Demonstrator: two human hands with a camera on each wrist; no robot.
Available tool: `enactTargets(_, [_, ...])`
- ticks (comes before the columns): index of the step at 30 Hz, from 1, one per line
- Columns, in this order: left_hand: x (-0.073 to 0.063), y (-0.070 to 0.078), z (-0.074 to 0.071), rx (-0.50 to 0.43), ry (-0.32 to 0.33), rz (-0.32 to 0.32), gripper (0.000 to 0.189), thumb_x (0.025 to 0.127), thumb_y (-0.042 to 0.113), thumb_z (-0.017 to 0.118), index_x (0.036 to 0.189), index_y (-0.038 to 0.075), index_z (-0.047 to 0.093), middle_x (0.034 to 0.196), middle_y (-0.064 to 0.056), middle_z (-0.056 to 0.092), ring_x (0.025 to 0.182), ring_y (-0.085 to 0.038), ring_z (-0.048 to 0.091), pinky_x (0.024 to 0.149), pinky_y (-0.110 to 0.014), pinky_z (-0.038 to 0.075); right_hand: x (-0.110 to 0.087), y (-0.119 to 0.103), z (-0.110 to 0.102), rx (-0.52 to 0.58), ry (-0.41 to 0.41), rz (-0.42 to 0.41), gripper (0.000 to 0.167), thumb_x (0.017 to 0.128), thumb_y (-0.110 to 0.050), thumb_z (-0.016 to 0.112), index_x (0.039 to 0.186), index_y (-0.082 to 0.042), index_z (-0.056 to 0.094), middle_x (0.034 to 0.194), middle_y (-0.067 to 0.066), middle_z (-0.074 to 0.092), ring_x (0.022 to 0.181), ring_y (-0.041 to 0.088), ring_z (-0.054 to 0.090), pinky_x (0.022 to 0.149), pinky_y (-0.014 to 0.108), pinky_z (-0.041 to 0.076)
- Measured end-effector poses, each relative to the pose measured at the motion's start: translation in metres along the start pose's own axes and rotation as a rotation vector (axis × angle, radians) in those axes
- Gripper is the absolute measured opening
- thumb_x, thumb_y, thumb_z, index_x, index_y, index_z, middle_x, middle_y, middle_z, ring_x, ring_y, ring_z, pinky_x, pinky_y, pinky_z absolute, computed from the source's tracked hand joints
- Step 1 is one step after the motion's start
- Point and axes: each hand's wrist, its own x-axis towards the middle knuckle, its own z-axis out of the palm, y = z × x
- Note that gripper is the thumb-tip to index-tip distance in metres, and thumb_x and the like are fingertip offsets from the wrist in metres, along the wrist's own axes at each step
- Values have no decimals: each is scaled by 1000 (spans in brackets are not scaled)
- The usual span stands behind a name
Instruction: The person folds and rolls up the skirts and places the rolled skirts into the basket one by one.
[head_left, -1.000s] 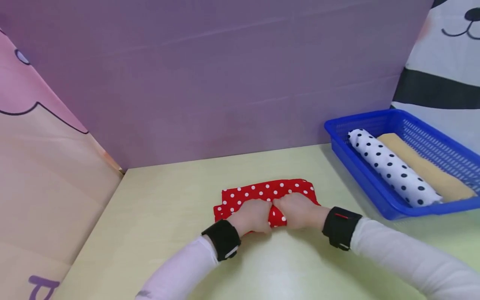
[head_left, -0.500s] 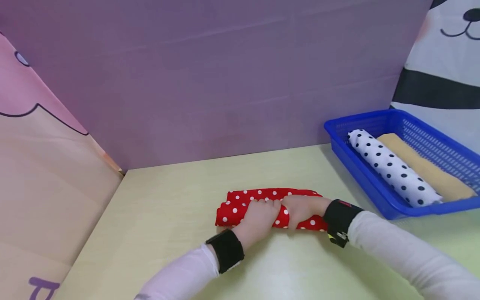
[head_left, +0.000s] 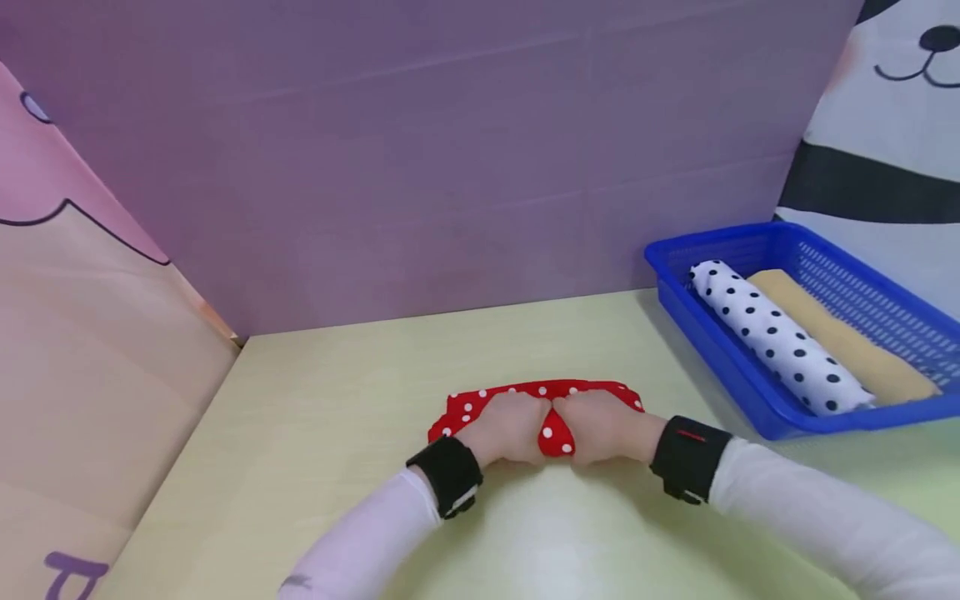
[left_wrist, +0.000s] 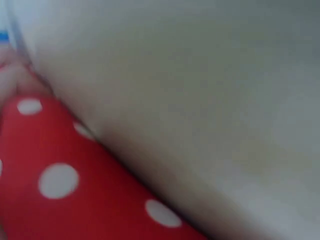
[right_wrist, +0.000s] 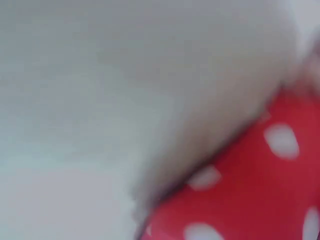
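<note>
A red cloth with white polka dots [head_left: 557,433] lies on the table, partly rolled along its near side. My left hand [head_left: 512,427] grips the near roll from the left. Beside it, my right hand [head_left: 602,427] grips the same roll, and the two hands meet at the cloth's middle. A flat strip of the cloth shows beyond the knuckles. Dotted red fabric [left_wrist: 75,200] fills the lower left of the left wrist view. The right wrist view is blurred, with the fabric [right_wrist: 250,190] at lower right. My fingertips are hidden under the roll.
At the right stands a blue plastic basket [head_left: 712,358]. In it lie a rolled white cloth with black dots [head_left: 780,337] and a tan rolled cloth [head_left: 862,346]. A purple backdrop [head_left: 450,167] rises behind the pale table [head_left: 337,383].
Half a second ago my hands lay higher over the roll, with more of its near side showing. They have since curled round it, and less flat cloth shows beyond than one second ago.
</note>
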Motion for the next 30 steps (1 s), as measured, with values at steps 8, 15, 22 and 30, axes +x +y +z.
enactTargets(8, [8, -20, -9, -269, -256, -114, 54, 61, 27, 85, 106, 16, 56, 93, 8, 58, 84, -8, 54, 72, -23, 47, -7, -15, 16, -439, 267, -129, 69, 61, -31, 88, 113, 0, 56, 101, 14, 65, 94, 27, 64, 78, 42, 56])
enactTargets(15, [2, -11, -11, -245, -221, -123, 55, 63, 27, 84, 109, 16, 56, 96, 7, 58, 88, -10, 53, 75, -26, 48, 0, -8, 9, -269, 166, -76, 64, 61, -29, 87, 111, -3, 57, 96, 9, 67, 87, 25, 65, 79, 41, 55])
enactTargets(22, [-6, 4, -6, 30, -9, -95, 54, 64, 30, 84, 106, 14, 55, 93, 3, 63, 82, -13, 57, 75, -28, 50, 8, 0, 1, -48, 135, -81, 45, 58, -22, 86, 92, -12, 59, 75, -6, 60, 69, 12, 57, 68, 33, 50])
enactTargets(30, [-6, 14, 5, 307, 125, -110, 54, 67, 34, 83, 108, 11, 56, 93, 0, 64, 82, -14, 61, 76, -27, 52, 17, 5, -13, 210, -115, -3, 42, 59, -17, 83, 94, -11, 59, 84, -4, 60, 79, 14, 54, 75, 33, 47])
